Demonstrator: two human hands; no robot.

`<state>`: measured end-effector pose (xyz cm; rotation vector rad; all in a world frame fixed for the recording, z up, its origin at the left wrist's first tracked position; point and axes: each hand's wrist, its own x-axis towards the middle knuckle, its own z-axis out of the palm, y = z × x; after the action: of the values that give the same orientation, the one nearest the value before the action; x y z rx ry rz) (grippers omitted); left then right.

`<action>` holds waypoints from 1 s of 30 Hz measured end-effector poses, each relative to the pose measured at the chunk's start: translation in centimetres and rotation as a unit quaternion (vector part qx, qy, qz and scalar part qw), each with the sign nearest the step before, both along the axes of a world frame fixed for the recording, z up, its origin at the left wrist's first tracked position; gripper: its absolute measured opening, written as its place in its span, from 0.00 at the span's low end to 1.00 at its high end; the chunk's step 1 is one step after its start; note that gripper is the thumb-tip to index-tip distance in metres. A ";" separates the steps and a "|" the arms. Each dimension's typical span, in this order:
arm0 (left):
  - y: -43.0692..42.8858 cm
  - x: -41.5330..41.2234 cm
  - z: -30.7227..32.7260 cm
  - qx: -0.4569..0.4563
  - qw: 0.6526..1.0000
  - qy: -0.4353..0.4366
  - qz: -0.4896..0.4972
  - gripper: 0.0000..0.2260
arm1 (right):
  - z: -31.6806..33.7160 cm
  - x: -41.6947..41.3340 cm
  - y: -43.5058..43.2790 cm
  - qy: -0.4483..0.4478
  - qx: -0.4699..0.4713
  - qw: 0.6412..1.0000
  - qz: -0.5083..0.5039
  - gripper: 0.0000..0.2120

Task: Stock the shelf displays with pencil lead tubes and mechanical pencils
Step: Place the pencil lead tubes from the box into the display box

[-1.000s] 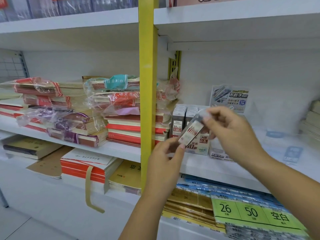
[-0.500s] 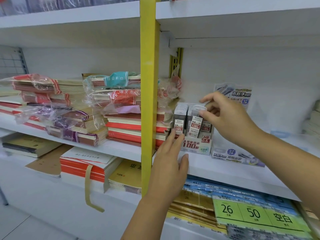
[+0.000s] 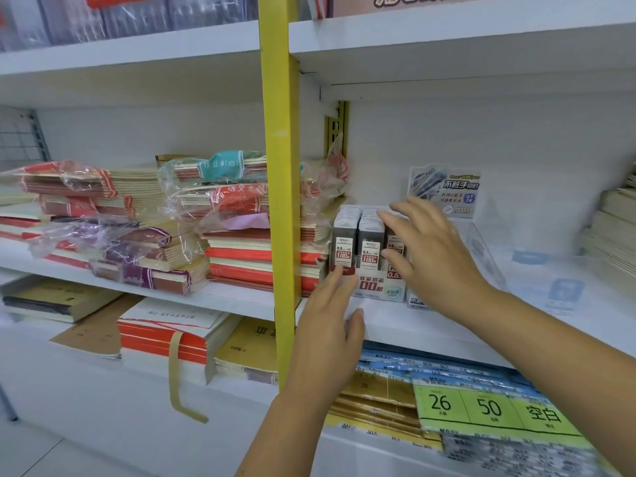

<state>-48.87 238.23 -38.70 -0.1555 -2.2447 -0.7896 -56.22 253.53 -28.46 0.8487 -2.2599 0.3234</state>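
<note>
pencil lead tubes (image 3: 358,235) stand upright in a display box (image 3: 378,289) on the white shelf (image 3: 413,327), just right of the yellow post (image 3: 280,201). the left hand (image 3: 330,321), fingers straight and together, touches the box's front corner; the right hand (image 3: 433,259) covers the right-hand tubes, fingers spread, gripping nothing.

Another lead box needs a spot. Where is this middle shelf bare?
Barest: the narrow front strip of the white shelf, between the lead tube box and the shelf's edge. Right of the box, pale clear holders seem to fill it up to the paper stack. Left of the yellow post, notebook stacks crowd it.
</note>
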 end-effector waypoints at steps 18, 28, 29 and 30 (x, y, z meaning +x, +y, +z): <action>11.3 10.0 -19.8 -0.099 0.968 -0.188 -0.132 0.17 | -28.9 12.7 19.0 -0.453 -0.289 0.835 -0.115 0.09; 17.3 8.2 -34.3 0.046 0.816 -0.560 -0.138 0.21 | -43.4 15.9 21.2 -0.686 -0.225 0.668 -0.181 0.31; 17.8 7.7 -35.3 0.058 0.802 -0.578 -0.138 0.22 | -43.9 16.0 21.2 -0.695 -0.231 0.656 -0.183 0.32; 18.3 7.2 -36.2 0.065 0.790 -0.593 -0.137 0.22 | -44.3 16.1 21.2 -0.705 -0.238 0.643 -0.183 0.33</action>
<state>-41.66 256.49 -74.93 0.1468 -3.3666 -1.4749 -40.14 274.75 -72.71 -0.4648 -3.2516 1.7717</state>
